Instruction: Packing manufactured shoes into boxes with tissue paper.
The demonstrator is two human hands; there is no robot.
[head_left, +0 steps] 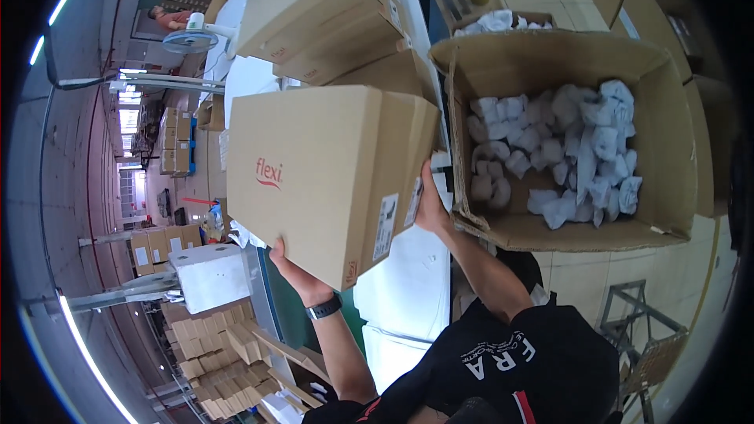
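So we've got a tan cardboard box (310, 137) held up in the middle of the frame, tilted, with its red-printed face toward the left; two white labels show on its right end and there's a step in the side, so we might be looking at two boxes pressed together, can't say for sure; our left hand (305, 276) has it from below, thumb laid on the lower edge of the printed face and the other fingers out of sight underneath; our right hand (430, 206) is on the right end with the fingers wrapped round the far side, mostly hidden, so both hands are gripping cardboard

Handling-wise we'd guess stiff walls, light to middling weight, a bit slick on the smooth faces, and corners that'd dent if squeezed; no idea what's inside; best hold is probably what we see, one hand under the low edge and one flat on the end, keeping off any loose lid

Around it: more tan boxes (314, 12) stacked at the top centre on the bench (250, 78), white sheets (404, 279) below, and a big open carton (671, 141) at right with crumpled white paper (577, 141) in it
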